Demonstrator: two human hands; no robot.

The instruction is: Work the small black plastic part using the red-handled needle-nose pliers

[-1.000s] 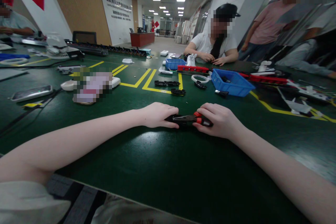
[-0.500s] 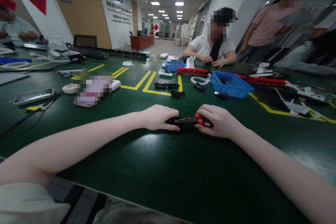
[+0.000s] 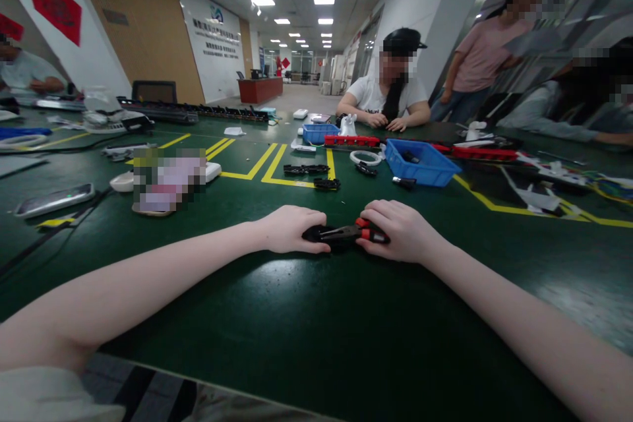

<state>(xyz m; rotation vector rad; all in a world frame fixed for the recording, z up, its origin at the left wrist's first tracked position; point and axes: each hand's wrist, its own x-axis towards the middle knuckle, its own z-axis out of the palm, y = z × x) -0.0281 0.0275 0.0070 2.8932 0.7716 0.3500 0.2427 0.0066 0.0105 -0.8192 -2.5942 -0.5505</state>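
Note:
Red-and-black handled pliers (image 3: 345, 232) lie in the grip of my right hand (image 3: 398, 229), its fingers wrapped round the handles. Their long narrow jaws point left, over a black part (image 3: 312, 233). My left hand (image 3: 297, 229) pinches that black part between thumb and fingers, close to the jaw tips. Whether the jaws bite on the part cannot be made out. Beyond my hands, two black jointed pieces, a longer one (image 3: 306, 169) and a shorter one (image 3: 327, 183), rest on the green table (image 3: 376, 336).
A blue bin (image 3: 422, 163) with dark parts inside stands to the right, near a white ring-shaped roll (image 3: 366, 157) and a small black piece (image 3: 404, 182). A silver device (image 3: 55, 200) and a blurred phone (image 3: 171, 181) lie left. Across the table sits a person in a black cap (image 3: 388, 89).
The camera view has tilted and shifted slightly, so the scene sits a little lower and further left. Both hands keep their grips, with the pliers over the black part throughout.

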